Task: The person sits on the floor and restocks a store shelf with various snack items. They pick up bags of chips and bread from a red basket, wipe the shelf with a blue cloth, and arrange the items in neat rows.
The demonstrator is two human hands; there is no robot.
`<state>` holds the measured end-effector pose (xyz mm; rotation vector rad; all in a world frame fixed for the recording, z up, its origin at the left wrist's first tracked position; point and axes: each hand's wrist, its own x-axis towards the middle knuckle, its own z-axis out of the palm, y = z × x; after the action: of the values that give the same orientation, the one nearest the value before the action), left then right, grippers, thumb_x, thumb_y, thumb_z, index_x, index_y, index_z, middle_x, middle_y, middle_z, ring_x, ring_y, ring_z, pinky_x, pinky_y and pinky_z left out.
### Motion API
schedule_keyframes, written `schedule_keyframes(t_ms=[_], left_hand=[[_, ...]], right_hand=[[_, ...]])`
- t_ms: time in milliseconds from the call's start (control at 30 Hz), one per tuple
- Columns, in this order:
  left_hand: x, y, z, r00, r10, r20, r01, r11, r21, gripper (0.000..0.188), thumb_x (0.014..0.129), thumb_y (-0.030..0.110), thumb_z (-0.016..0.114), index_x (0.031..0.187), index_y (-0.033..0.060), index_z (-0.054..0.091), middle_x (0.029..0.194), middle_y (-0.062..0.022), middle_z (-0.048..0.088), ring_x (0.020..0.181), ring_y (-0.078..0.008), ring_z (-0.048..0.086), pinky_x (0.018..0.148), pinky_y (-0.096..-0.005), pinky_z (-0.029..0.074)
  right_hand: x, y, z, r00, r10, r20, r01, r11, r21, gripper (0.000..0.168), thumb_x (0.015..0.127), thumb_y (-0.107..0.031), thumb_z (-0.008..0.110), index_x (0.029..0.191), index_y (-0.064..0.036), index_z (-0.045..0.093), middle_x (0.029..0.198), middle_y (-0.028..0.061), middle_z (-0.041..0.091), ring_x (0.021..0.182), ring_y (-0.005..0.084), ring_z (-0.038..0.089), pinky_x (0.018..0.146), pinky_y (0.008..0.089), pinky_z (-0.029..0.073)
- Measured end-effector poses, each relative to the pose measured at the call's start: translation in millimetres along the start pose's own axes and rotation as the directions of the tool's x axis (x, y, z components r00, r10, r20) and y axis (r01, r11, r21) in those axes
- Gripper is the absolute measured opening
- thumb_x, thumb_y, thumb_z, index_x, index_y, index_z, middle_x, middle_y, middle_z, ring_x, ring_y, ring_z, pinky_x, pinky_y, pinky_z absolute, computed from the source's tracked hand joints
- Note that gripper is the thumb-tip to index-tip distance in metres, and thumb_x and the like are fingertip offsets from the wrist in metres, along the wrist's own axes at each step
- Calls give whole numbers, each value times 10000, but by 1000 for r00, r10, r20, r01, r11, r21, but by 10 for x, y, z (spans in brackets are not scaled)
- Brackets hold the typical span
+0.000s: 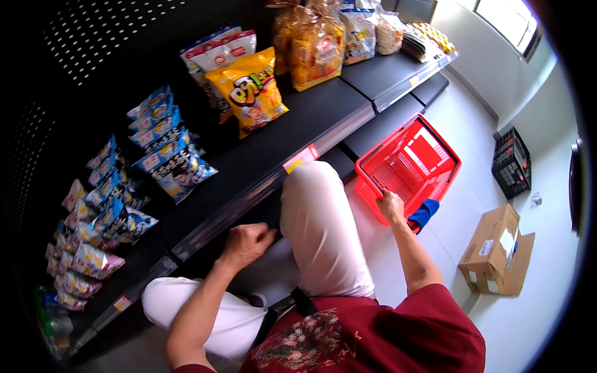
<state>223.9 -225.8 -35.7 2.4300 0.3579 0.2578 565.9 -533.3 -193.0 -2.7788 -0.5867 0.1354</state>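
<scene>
My right hand (392, 206) grips the near rim or handle of a red plastic shopping basket (364, 193), which is at floor level to the right of my raised knee. A blue cloth (423, 213) hangs over the basket's corner beside that hand. My left hand (249, 242) hovers in front of the shelf's lower edge, between my knees. Its fingers are loosely curled and nothing shows in them; the palm is hidden. Before me runs a black store shelf (303, 116). A yellow snack bag (254, 93) stands on it, with blue snack bags (179, 163) in rows to the left.
Pink-and-white snack bags (93, 256) fill the shelf's left end. Clear bags of wrapped snacks (319, 51) stand farther right. A price-tag rail (336, 128) edges the shelf. Along the right wall are a black crate (511, 163) and an opened cardboard box (487, 252).
</scene>
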Motion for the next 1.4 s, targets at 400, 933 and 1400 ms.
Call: schedule_keyframes(t_ms=[400,933,1400], left_hand=[[-534,-209,1602,759,-210,617,336,937,-93,308,966,368,575,1017,79,669,1053,-202,698,990,-357,675,851,-456,524],[-1255,-384,2749,545,12,838,838,-44,-544,237,931,169,632,1087,19,730,1013,-31,721,890,-98,640,799,-269,503],[-681,48,3477,648,-49,760,762,33,-647,233,886,135,687,1083,28,751,941,-8,757,880,-45,617,875,-253,491]], right_hand=[[23,-7,60,998,-44,-48,44,999,-4,360,841,-253,660,1152,-79,714,965,236,720,919,405,705,837,496,566],[183,186,154,994,-29,106,17,993,120,401,896,-254,660,1249,-63,664,1041,245,717,964,416,698,845,494,559],[-226,800,172,956,223,191,-244,965,98,429,938,-287,622,1276,-24,636,1156,222,700,995,358,693,890,447,538]])
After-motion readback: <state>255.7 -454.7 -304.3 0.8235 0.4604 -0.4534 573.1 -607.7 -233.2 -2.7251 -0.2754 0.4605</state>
